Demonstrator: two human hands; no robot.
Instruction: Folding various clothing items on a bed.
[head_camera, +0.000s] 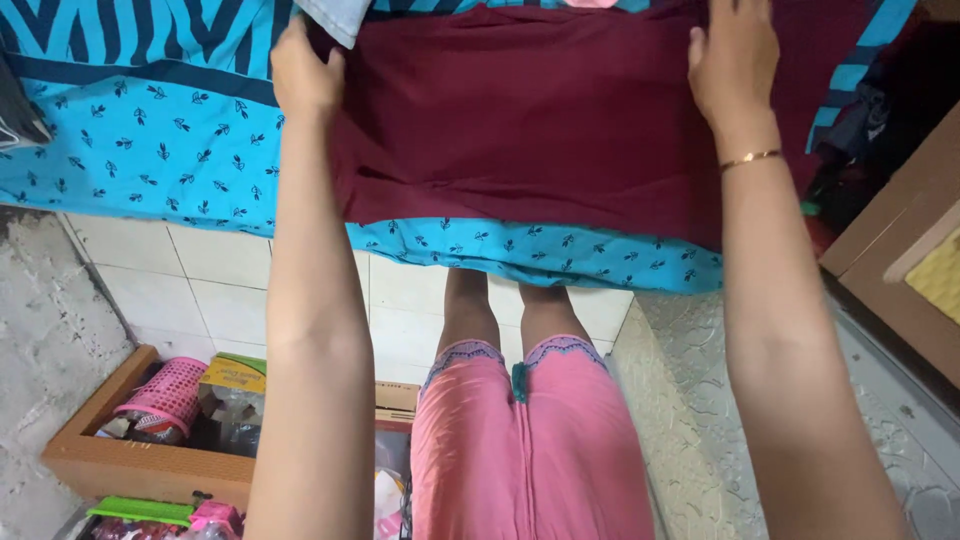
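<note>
A dark maroon garment (530, 120) lies spread flat on a bed covered by a bright blue sheet (150, 150) with small dark leaf prints. My left hand (303, 72) grips the garment's left edge, fingers curled over the cloth. My right hand (735, 58), a thin gold bangle on its wrist, presses flat on the garment's right side with fingers together. Both arms reach forward over the bed's front edge. The garment's far end is cut off by the top of the view.
A wooden crate (120, 460) on the white tiled floor at lower left holds a pink basket (165, 395) and boxes. A wooden cabinet (900, 260) stands at right. Dark clothes are piled at upper right. My legs in pink shorts (530, 450) stand against the bed.
</note>
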